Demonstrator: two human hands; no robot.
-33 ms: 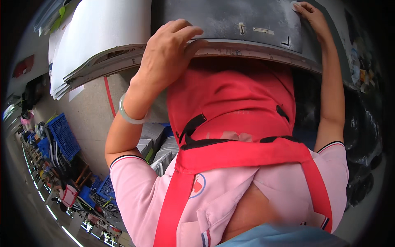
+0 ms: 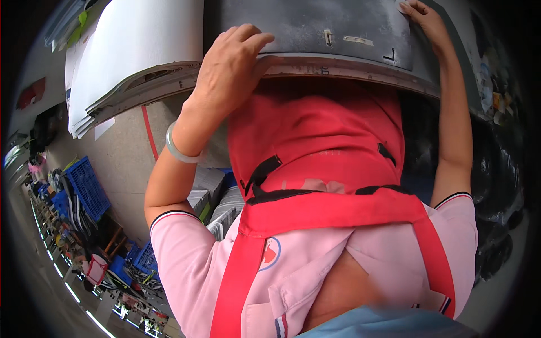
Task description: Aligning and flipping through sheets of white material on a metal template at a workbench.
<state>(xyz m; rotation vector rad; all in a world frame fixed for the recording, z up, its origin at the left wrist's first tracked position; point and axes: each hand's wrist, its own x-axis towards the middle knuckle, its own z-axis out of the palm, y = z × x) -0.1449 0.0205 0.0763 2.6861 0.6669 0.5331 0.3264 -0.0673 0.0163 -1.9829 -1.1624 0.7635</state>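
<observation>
L hand [image 2: 236,73] is curled over the near edge of the dark grey sheet [image 2: 338,28], fingers on top, thumb tucked under the rim, so it's clamped on that edge. R hand [image 2: 425,19] lies flat and spread on the same sheet, further back near its R corner; palm pressing down, not wrapped round anything, so loose rather than clenched. Pale bangle [image 2: 181,149] sits on my L wrist.

The sheet lies on the work surface in front of me at chest height, its front edge curving across the top of the view, w/ a few small marks on its face. Just to its L is a stack of white sheets [image 2: 135,56], edges fanned & overhanging the bench.

To do this bit well, I reckon: keep L thumb under the lip so the edge doesn't slip, press evenly w/ the R palm so the sheet stays flat & doesn't skew, and move both hands together, not one ahead.

Below: my red apron [image 2: 321,163] over a pink shirt. Far L, blue crates [image 2: 87,186] on the floor beside more clutter; too small to tell what.
</observation>
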